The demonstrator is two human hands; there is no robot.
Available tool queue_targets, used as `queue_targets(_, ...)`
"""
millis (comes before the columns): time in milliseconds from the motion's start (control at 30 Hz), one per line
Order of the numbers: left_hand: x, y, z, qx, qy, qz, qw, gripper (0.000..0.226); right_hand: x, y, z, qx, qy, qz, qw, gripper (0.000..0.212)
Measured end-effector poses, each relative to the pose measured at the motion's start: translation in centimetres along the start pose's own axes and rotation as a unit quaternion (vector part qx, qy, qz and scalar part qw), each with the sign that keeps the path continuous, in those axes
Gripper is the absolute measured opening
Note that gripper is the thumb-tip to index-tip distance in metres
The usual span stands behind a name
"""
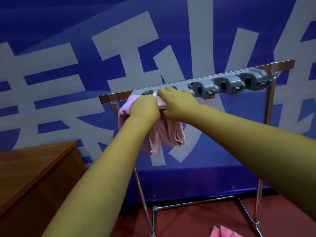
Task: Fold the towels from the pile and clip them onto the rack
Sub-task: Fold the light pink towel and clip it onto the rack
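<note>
A metal rack [266,106] stands before a blue wall, with a grey clip bar [227,84] fixed along its top rail. A folded light pink towel [172,134] hangs at the bar's left part. Both hands grip its top edge up against the clips: my left hand [144,107] on the left, my right hand [177,103] over the fold beside it. A purple-pink towel [124,111] hangs behind my left hand at the bar's left end. My hands hide how the towels sit in the clips.
Three grey clips to the right on the bar hold nothing. A wooden table [34,165] stands at the lower left. Pink cloth [222,232] lies on the red floor between the rack's legs at the bottom edge.
</note>
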State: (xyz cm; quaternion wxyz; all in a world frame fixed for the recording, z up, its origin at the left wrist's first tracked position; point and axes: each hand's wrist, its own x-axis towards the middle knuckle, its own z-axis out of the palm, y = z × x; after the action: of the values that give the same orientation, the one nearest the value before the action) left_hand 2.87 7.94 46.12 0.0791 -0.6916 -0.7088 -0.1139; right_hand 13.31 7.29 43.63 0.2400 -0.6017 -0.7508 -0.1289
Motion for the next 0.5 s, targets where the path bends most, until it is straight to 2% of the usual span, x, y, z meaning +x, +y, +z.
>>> queue_targets(33,0.0,-0.2,0.0,-0.014,-0.002,-0.03,0.999,0.043,-0.1,0.0,0.0,0.005,-0.006,0.0,1.0,0.049)
queue_targets(67,0.0,-0.3,0.3,-0.046,0.012,-0.013,0.999,0.044,-0.2,0.1,-0.2,0.009,-0.015,0.003,1.0,0.052)
queue_targets(167,-0.8,-1.1,2.0,-0.163,0.094,0.14,0.972,0.041,-0.8,0.2,-0.9,0.003,-0.026,0.019,0.999,0.051)
queue_targets(267,-0.8,-1.4,2.3,-0.194,0.158,0.154,0.956,0.043,-1.3,-0.1,-0.7,-0.027,0.026,0.033,0.999,0.037)
queue_targets(367,-0.6,-0.8,2.4,-0.195,0.139,0.159,0.958,0.041,-1.3,-0.6,0.0,-0.056,0.032,0.059,0.996,0.017)
queue_targets(500,-0.7,-1.0,3.5,-0.241,0.089,0.195,0.947,0.046,-1.4,-0.1,0.2,-0.098,-0.024,0.059,0.993,0.032)
